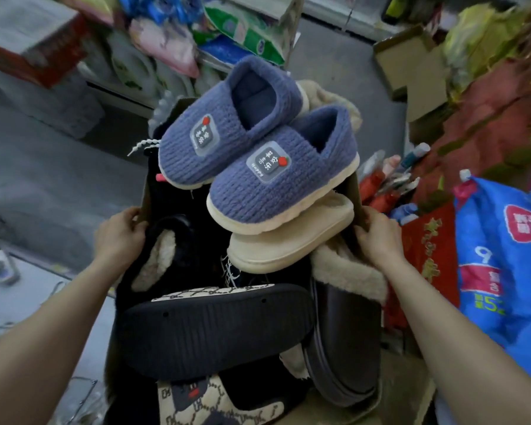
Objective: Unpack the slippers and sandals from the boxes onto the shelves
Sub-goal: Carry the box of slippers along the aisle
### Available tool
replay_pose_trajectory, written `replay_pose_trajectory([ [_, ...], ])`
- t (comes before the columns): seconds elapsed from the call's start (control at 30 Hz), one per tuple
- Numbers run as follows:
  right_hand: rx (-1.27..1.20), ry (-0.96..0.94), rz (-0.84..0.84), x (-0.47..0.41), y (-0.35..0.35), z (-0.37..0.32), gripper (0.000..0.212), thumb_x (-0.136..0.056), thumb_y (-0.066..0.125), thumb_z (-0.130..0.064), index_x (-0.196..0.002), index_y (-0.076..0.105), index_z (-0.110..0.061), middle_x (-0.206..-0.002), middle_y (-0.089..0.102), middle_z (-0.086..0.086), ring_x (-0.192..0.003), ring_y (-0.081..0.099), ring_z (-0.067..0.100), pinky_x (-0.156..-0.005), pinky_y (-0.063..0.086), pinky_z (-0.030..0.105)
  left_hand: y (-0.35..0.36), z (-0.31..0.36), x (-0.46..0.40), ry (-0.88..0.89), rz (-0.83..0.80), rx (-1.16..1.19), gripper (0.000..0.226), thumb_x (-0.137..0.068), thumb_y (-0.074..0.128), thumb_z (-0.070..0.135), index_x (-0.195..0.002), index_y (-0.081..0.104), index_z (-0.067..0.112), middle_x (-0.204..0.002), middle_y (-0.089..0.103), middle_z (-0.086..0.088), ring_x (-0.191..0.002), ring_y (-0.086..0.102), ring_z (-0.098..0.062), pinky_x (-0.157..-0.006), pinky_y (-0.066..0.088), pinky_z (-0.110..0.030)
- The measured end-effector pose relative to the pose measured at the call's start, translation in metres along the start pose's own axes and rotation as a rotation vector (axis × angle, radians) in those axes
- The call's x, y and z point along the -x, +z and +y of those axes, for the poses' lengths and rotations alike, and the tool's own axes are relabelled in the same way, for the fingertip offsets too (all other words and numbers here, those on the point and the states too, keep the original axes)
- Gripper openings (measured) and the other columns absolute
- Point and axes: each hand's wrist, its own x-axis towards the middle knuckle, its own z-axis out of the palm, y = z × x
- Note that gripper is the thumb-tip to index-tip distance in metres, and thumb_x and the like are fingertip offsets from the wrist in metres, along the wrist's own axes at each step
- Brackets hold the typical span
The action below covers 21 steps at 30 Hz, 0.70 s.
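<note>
A cardboard box (143,197) heaped with slippers fills the middle of the head view. My left hand (120,237) grips its left rim and my right hand (377,237) grips its right rim. On top lies a pair of blue knitted slippers (258,154) with cream soles and grey patches. Beneath them shows a cream sole (288,243). A black ribbed sole (215,329) lies across the front, beside a dark brown fleece-lined slipper (347,332). A patterned beige slipper (215,403) sits nearest me.
Store shelves with bagged goods (166,47) stand ahead on the left. An open empty carton (411,65) lies on the grey floor at the upper right. A blue bag (503,265) and red packaging (429,253) crowd the right side.
</note>
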Motion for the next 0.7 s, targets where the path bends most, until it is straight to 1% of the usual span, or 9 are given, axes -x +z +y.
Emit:
replay_pose_trajectory([
  [0.07, 0.002, -0.038, -0.011, -0.023, 0.005, -0.022, 0.037, -0.085, 0.064, -0.014, -0.121, 0.063, -0.022, -0.107, 0.071, 0.018, -0.102, 0.063, 0.043, -0.086, 0.051, 0.048, -0.009, -0.009, -0.010, -0.034, 0.032, -0.018, 0.029, -0.090, 0.059, 0.015, -0.118, 0.065, 0.011, -0.110, 0.068, -0.023, -0.106, 0.059, -0.046, -0.084, 0.045, -0.047],
  [0.2, 0.008, -0.151, -0.055, -0.078, 0.019, -0.071, 0.042, -0.084, 0.065, -0.012, -0.125, 0.063, -0.017, -0.111, 0.070, 0.020, -0.106, 0.061, 0.044, -0.087, 0.050, 0.046, -0.027, -0.029, -0.034, -0.129, 0.105, -0.002, 0.027, -0.088, 0.061, 0.016, -0.114, 0.067, 0.012, -0.104, 0.069, -0.026, -0.103, 0.060, -0.048, -0.082, 0.046, -0.050],
  [0.3, 0.010, -0.242, -0.089, -0.122, 0.031, -0.114, 0.042, -0.084, 0.064, -0.010, -0.125, 0.062, -0.014, -0.114, 0.069, 0.021, -0.108, 0.060, 0.045, -0.088, 0.049, 0.047, -0.042, -0.046, -0.054, -0.180, 0.151, 0.022, 0.035, -0.083, 0.053, 0.029, -0.112, 0.068, 0.014, -0.101, 0.070, -0.024, -0.099, 0.062, -0.047, -0.080, 0.048, -0.049],
  [0.33, 0.015, -0.259, -0.091, -0.135, 0.034, -0.131, 0.042, -0.084, 0.063, -0.009, -0.126, 0.062, -0.015, -0.115, 0.068, 0.022, -0.109, 0.060, 0.046, -0.088, 0.049, 0.047, -0.047, -0.052, -0.060, -0.196, 0.163, 0.033, 0.037, -0.081, 0.052, 0.029, -0.111, 0.068, 0.015, -0.100, 0.070, -0.024, -0.098, 0.062, -0.046, -0.079, 0.048, -0.049],
  [0.5, 0.023, -0.388, -0.135, -0.190, 0.053, -0.221, 0.039, -0.083, 0.064, -0.011, -0.121, 0.064, -0.017, -0.112, 0.070, 0.020, -0.105, 0.062, 0.044, -0.085, 0.051, 0.046, -0.071, -0.082, -0.096, -0.327, 0.242, 0.092, 0.025, -0.087, 0.059, 0.016, -0.110, 0.067, 0.015, -0.101, 0.071, -0.021, -0.099, 0.062, -0.043, -0.076, 0.046, -0.045],
  [0.6, 0.034, -0.432, -0.159, -0.220, 0.066, -0.280, 0.036, -0.084, 0.063, -0.014, -0.119, 0.064, -0.020, -0.111, 0.070, 0.019, -0.104, 0.062, 0.043, -0.084, 0.048, 0.043, -0.086, -0.106, -0.126, -0.403, 0.274, 0.085, 0.028, -0.088, 0.059, 0.015, -0.115, 0.066, 0.014, -0.107, 0.069, -0.022, -0.103, 0.059, -0.044, -0.080, 0.045, -0.045],
  [0.7, 0.042, -0.476, -0.192, -0.249, 0.082, -0.346, 0.035, -0.085, 0.063, -0.013, -0.120, 0.065, -0.018, -0.111, 0.069, 0.019, -0.107, 0.060, 0.043, -0.088, 0.047, 0.044, -0.100, -0.137, -0.164, -0.468, 0.284, 0.088, 0.028, -0.089, 0.059, 0.018, -0.116, 0.065, 0.015, -0.111, 0.068, -0.022, -0.103, 0.059, -0.044, -0.080, 0.045, -0.045],
])
